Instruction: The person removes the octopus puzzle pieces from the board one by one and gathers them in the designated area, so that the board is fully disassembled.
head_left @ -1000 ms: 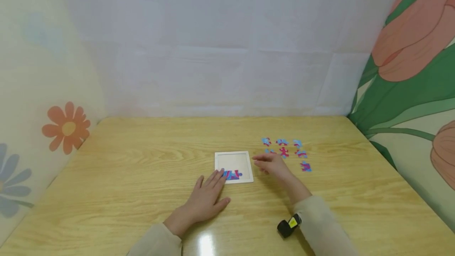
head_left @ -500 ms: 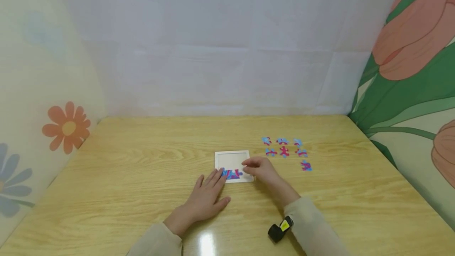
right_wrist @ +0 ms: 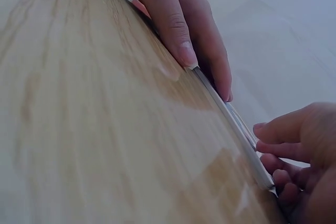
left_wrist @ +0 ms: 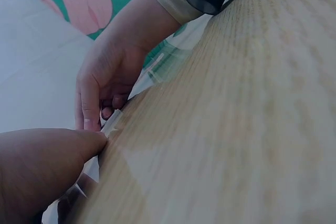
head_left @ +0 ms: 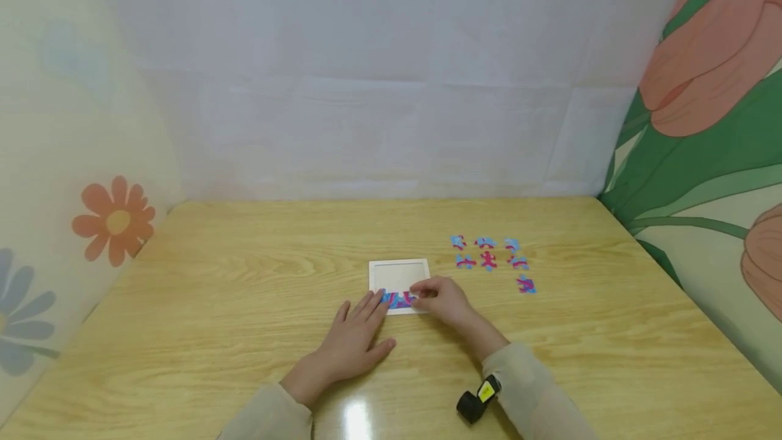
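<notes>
A white square puzzle frame (head_left: 399,262) lies flat on the table. Along its near edge runs a row of joined blue, pink and purple jigsaw pieces (head_left: 397,301). My left hand (head_left: 352,345) rests flat, fingers extended over the frame's near left corner, fingertips touching the row's left end. At the row's right end, my right hand (head_left: 449,303) pinches a jigsaw piece between thumb and fingers; its fingertips mostly hide that piece. The right wrist view shows my right hand (right_wrist: 302,156) low at the frame's edge (right_wrist: 236,124), facing my left hand (right_wrist: 184,30).
Several loose jigsaw pieces (head_left: 488,261) lie in rows right of the frame, with a single piece (head_left: 526,284) closer to me. A black wrist-camera housing (head_left: 470,407) hangs at my right sleeve. A white backdrop (head_left: 379,87) stands behind the table (head_left: 244,257).
My right hand has moved left from beside the frame, over its right side, down to the right end of the row. My left hand has stayed in place.
</notes>
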`<state>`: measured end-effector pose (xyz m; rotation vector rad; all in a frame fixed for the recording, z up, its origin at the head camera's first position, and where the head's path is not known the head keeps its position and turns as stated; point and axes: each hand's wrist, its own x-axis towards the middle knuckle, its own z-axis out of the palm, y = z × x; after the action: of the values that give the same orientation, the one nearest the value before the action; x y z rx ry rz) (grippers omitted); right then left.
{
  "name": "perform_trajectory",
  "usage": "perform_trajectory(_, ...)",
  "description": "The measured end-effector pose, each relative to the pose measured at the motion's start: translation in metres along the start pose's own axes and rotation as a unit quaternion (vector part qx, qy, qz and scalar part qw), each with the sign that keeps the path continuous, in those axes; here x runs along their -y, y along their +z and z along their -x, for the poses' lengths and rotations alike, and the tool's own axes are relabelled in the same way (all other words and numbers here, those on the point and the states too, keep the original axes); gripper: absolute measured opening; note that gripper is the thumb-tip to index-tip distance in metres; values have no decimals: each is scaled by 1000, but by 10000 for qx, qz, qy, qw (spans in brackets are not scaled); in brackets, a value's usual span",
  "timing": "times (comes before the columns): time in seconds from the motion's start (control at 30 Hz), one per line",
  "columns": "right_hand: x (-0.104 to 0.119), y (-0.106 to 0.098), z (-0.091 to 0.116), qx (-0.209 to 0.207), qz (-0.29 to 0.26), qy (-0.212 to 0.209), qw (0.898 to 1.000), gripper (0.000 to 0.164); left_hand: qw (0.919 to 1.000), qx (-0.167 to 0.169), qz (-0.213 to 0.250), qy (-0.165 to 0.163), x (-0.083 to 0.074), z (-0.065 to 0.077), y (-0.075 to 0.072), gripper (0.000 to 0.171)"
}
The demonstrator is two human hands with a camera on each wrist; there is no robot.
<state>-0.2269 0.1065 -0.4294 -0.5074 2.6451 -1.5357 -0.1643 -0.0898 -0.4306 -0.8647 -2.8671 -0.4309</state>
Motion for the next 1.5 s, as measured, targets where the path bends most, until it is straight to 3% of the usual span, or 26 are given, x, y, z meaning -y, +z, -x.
perform_trajectory(0.33, 3, 3, 1, -28, 657, -60, 9978, 22, 10000, -18, -31, 6, 1, 0, 0, 64)
perform_trajectory(0.8, 7, 5, 3, -186, 772, -151, 9967, 19, 10000, -20, -87, 0, 0, -1, 0, 63)
perform_trajectory(1.07, 5, 5, 3, -296, 637, -108, 9975, 18, 10000, -13, -28, 7, 0, -1, 0, 63)
perform_trajectory(1.27, 4, 5, 3, -466, 96, -65, 9988, 15, 10000, -27, -75, 30, -1, -1, 0, 63)
perform_trajectory(1.5, 2, 5, 2, -362, -310, -102, 9988, 13, 9998, -59, -147, 74, -1, -1, -2, 62)
